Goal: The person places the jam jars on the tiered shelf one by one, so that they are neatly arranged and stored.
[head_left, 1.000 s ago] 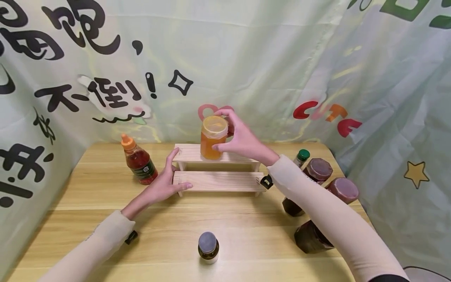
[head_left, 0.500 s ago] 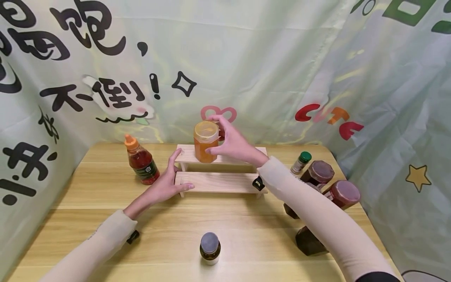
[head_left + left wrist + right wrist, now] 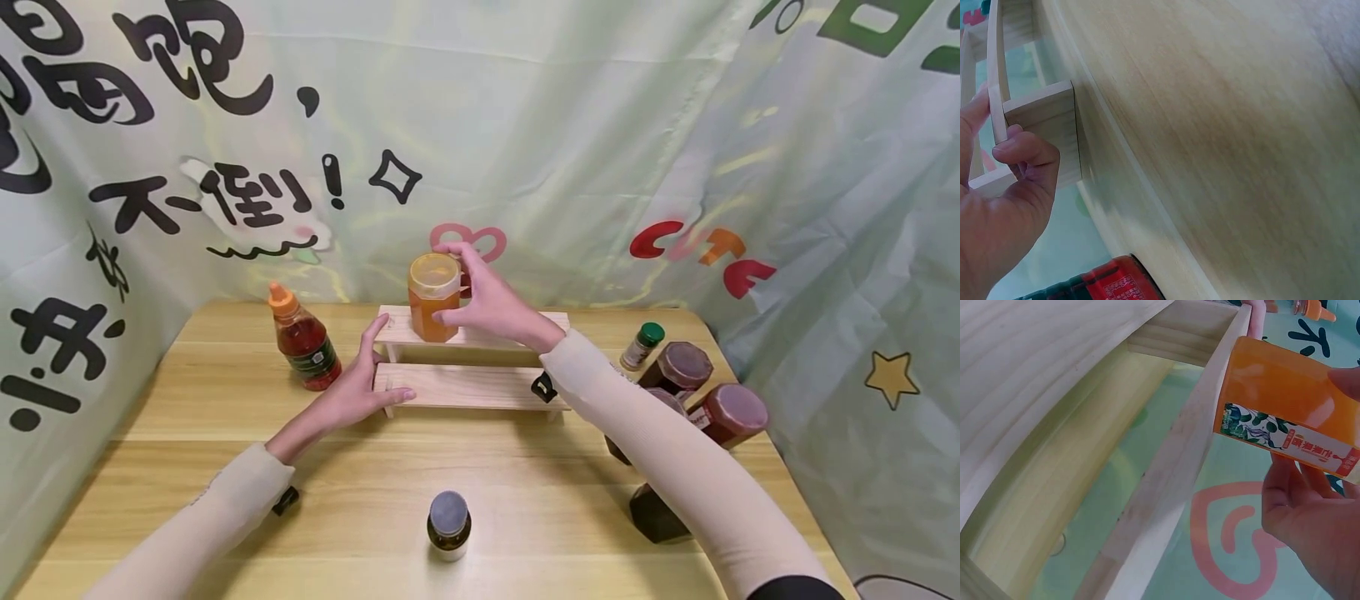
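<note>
A two-tier wooden rack [image 3: 465,386] stands toward the back of the table. My right hand [image 3: 491,300] grips a honey jar [image 3: 433,312] with a yellow lid, thumb in front and fingers behind. The jar stands upright at the left part of the upper tier. In the right wrist view its label [image 3: 1291,440] shows, and the base of the jar [image 3: 1241,387] is right at the upper board. My left hand [image 3: 356,387] holds the rack's left end, thumb on the lower tier; in the left wrist view the thumb [image 3: 1025,150] lies against the board.
A red sauce bottle [image 3: 303,350] with an orange cap stands left of the rack. A small dark bottle [image 3: 449,525] is at the front. Right of the rack are a green-capped shaker [image 3: 642,345] and several dark jars [image 3: 727,414], partly behind my right sleeve. A printed curtain [image 3: 525,125] hangs behind.
My right hand has moved the honey jar left along the upper tier and slightly down, most of it in the first half second. The left hand keeps its hold on the rack.
</note>
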The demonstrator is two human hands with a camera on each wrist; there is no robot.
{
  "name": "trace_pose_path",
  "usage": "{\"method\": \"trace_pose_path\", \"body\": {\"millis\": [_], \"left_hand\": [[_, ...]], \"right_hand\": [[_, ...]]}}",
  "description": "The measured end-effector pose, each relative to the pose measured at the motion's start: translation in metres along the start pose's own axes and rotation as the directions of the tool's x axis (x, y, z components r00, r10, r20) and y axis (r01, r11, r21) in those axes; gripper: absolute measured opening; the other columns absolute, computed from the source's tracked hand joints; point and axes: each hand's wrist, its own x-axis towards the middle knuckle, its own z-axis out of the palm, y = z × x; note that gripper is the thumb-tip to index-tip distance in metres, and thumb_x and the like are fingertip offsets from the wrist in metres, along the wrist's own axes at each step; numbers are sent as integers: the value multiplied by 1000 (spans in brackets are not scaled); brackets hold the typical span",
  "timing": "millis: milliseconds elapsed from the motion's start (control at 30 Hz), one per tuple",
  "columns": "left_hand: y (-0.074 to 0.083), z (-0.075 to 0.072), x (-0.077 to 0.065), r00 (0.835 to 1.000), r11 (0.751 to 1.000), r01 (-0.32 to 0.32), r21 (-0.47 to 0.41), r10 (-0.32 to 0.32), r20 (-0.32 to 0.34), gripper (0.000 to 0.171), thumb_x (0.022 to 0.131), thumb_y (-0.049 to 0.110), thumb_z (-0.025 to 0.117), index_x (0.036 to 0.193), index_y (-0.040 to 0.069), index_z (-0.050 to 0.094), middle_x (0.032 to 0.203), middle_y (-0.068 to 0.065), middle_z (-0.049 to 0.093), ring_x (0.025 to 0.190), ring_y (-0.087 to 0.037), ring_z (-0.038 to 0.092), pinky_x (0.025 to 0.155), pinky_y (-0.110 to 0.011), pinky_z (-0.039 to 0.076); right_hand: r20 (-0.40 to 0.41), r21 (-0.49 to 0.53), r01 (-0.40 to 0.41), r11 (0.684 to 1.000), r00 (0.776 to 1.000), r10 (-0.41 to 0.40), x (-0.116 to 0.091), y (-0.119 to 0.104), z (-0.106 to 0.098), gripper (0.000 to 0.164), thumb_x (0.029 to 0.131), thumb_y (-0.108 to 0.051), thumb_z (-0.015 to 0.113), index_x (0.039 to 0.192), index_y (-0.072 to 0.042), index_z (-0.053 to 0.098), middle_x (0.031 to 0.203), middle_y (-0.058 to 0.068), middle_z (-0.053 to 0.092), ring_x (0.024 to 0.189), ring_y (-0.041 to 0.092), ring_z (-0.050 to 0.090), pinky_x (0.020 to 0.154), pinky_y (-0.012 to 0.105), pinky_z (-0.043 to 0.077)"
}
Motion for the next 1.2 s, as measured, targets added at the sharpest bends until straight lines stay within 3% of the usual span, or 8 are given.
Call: {"method": "trace_pose_path", "body": {"millis": [167, 333, 633, 967, 1200], "left_hand": [[-2, 2, 1, 1000, 1000, -9, -6, 9, 1, 126, 93, 19, 92, 174, 25, -5, 119, -23, 65, 110, -33, 67, 96, -53, 52], [-1, 3, 2, 1000, 1000, -4, -17, 4, 0, 127, 92, 18, 92, 174, 26, -5, 120, -23, 65, 111, -33, 66, 98, -53, 52], [1, 3, 2, 1000, 999, -8, -32, 8, -1, 127, 92, 17, 92, 174, 27, -4, 119, -26, 65, 110, -35, 66, 97, -57, 52], [3, 3, 0, 1000, 1000, 4, 13, -4, -10, 127, 92, 20, 93, 174, 28, -4, 118, -24, 65, 111, -35, 64, 95, -54, 51], [4, 2, -3, 1000, 1000, -7, -7, 7, -16, 128, 90, 18, 94, 174, 25, -2, 119, -26, 64, 111, -36, 64, 94, -55, 52]], "right_hand": [[15, -1, -40, 999, 999, 40, -5, -2, -1, 104, 88, -2, 89, 168, -9, 24, 155, 12, 50, 134, 32, 55, 114, 50, 45], [-38, 7, -60, 998, 997, 60, -14, -4, -4, 110, 88, -13, 92, 171, -10, 19, 169, 13, 33, 147, 36, 45, 119, 58, 36], [-108, 52, -123, 991, 986, 128, -38, -13, -20, 99, 92, -17, 90, 167, -15, 25, 164, 15, 41, 151, 32, 45, 120, 51, 37], [-173, 64, -116, 991, 977, 125, -70, -28, -33, 91, 95, -21, 88, 165, -18, 31, 161, 7, 44, 149, 26, 47, 120, 51, 38], [-187, 26, -169, 985, 967, 170, -97, -40, -41, 88, 97, -28, 86, 166, -19, 31, 161, 2, 46, 148, 20, 48, 120, 48, 38]]}}
